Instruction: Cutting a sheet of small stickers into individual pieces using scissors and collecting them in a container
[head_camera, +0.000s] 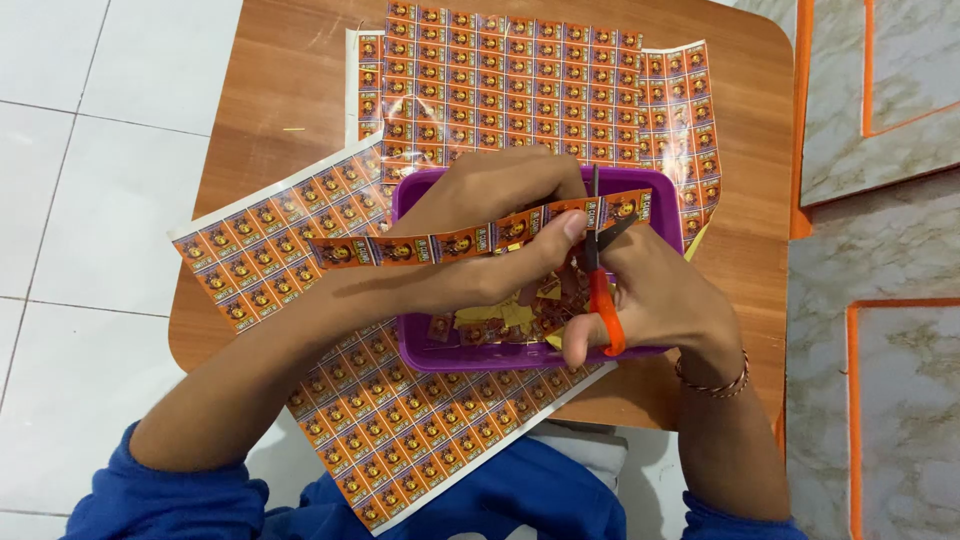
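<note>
My left hand (490, 235) pinches a long strip of orange printed labels (440, 245) and holds it level over a purple plastic tray (420, 352). My right hand (650, 300) grips small scissors with orange handles (600, 290), blades up and parted at the strip's right end, near my left thumb. Inside the tray lie several small cut label pieces (500, 322), partly hidden by my hands.
Large glossy sheets of the same orange labels cover the small wooden table: one at the back (520, 80), one at the left (270, 240), one hanging over the front edge (420, 430). White floor tiles lie left, marble-patterned tiles with orange borders right.
</note>
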